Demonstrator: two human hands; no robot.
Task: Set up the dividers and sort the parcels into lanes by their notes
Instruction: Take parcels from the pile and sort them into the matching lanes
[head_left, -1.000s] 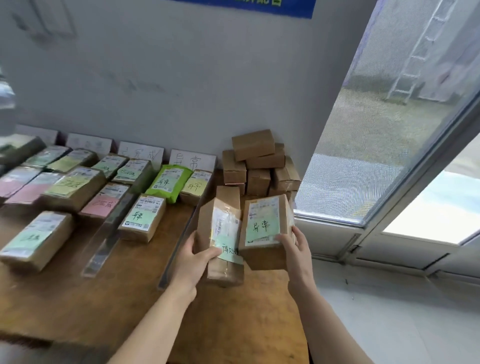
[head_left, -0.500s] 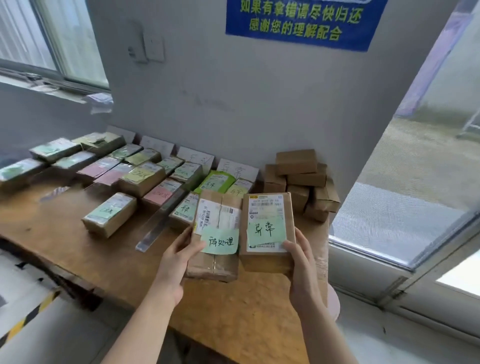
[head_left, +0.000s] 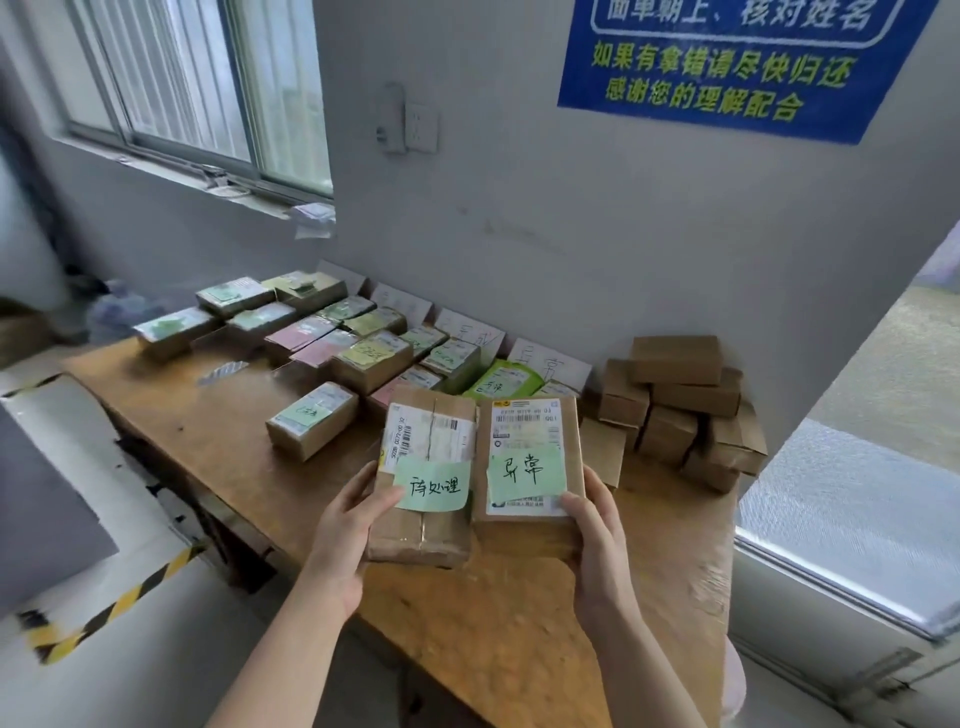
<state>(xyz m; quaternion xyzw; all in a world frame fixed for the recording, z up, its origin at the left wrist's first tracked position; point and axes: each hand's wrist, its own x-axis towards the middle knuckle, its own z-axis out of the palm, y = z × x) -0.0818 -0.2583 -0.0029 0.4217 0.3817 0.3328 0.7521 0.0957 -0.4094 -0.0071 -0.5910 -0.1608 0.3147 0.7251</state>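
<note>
Item: two parcels, side by side at lower centre of the frame. Our left hand (head_left: 347, 525) has its grip clamped on the taped parcel (head_left: 426, 483); our right hand (head_left: 592, 525) is clamped on the labelled parcel (head_left: 527, 457). Each carries a green note (head_left: 434, 486) facing up. Behind, sorted rows on the surface (head_left: 498, 623) run toward lane cards (head_left: 550, 364) at the wall. We judge it best to read each note, match its card, then set each parcel flat in its lane, note upward.

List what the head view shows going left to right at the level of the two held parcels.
left hand → parcel with the 待处理 note → parcel with the 异常 note → right hand
</note>
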